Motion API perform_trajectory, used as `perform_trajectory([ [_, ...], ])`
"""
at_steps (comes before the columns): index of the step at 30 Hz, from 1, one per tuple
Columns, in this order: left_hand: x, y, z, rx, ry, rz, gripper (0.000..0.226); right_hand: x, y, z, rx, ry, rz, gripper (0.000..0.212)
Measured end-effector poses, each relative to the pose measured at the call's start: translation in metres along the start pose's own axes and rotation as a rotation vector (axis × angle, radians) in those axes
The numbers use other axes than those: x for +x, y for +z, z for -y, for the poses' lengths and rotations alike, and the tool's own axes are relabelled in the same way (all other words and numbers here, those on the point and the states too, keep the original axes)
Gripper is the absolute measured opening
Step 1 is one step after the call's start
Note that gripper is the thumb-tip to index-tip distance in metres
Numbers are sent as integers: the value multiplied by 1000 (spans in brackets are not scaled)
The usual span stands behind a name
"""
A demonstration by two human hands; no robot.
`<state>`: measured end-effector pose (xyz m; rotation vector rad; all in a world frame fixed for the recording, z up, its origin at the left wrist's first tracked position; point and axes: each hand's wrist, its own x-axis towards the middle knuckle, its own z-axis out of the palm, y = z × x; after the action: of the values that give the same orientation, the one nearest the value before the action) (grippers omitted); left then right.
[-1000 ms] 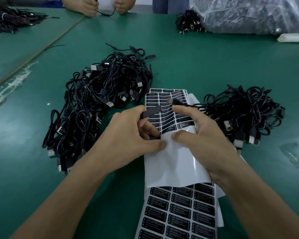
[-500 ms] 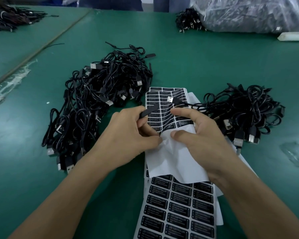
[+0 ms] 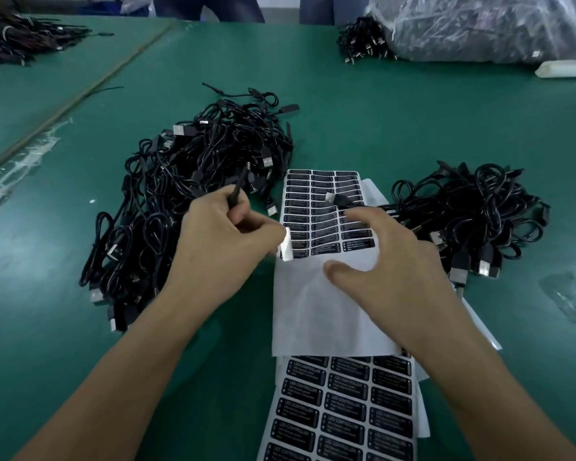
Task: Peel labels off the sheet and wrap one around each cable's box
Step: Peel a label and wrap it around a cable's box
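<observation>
A: What does the green table (image 3: pixel 396 121) carry, from the biggest thing down?

B: Two heaps of black cable flank the middle: the large pile (image 3: pixel 187 201) toward the left edge, the smaller pile (image 3: pixel 473 221) toward the right edge. Between them, running down to the near edge, lies the label sheet (image 3: pixel 326 294), its lower half bare backing, with a fuller sheet (image 3: pixel 340 410) underneath.

A: And what has changed in the last second?

B: The hands have parted. A second ago both were pinching together at the sheet's last printed row; now the left hand (image 3: pixel 220 241) has drawn away to the left with a peeled label (image 3: pixel 286 248) clamped between thumb and forefinger, its pale back showing. The same hand's curled fingers grip the cable's box (image 3: pixel 238 189), which pokes up above the knuckles.

A: The right hand?

B: The right hand (image 3: pixel 389 261) hovers over the sheet with fingers spread and nothing in them.

A: Meaning?

B: The peel looks done; wrapping that label around the box likely comes next.
</observation>
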<state>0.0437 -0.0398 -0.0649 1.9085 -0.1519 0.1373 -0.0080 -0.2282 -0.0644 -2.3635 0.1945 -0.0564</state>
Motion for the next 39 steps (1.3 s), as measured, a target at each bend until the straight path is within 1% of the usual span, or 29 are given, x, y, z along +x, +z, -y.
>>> perform_trajectory([
  [3,1,1,3,-47,-3,2,48,-4,-1,2,-220,-10,-32,75],
  [5,1,3,5,-54,-1,5,52,-7,0,5,-293,-65,-100,73],
  [6,0,3,5,-51,0,6,53,-9,2,7,-284,-116,-145,66],
  [9,-2,6,2,-35,-1,24,49,-9,12,14,-159,-308,-258,29],
  [10,-2,7,1,-34,-4,30,48,-8,16,17,-126,-351,-268,23],
  [12,-4,10,-1,-19,-8,37,48,-9,24,19,-80,-381,-265,23],
  [17,-8,13,-3,-11,-15,59,54,-6,31,15,-41,-324,-259,20],
  [21,-8,13,-7,-38,-16,72,51,-6,30,13,-31,-323,-240,9],
  [24,-8,12,-8,-59,-10,94,49,-5,29,13,1,-324,-259,3],
  [27,-8,13,-8,-117,-12,104,47,-2,25,13,212,-264,-248,8],
  [29,-8,13,-8,-158,-15,115,44,1,22,13,321,-210,-211,11],
  [31,-9,12,-8,-135,-17,143,41,4,21,13,487,-136,-141,15],
  [33,-10,13,-8,-99,-19,158,43,6,19,13,624,-54,-95,16],
  [36,-10,15,-5,-99,-16,152,45,6,19,13,726,8,-70,18],
  [39,-8,14,-5,-113,-22,148,45,6,17,14,726,-4,-61,16],
])
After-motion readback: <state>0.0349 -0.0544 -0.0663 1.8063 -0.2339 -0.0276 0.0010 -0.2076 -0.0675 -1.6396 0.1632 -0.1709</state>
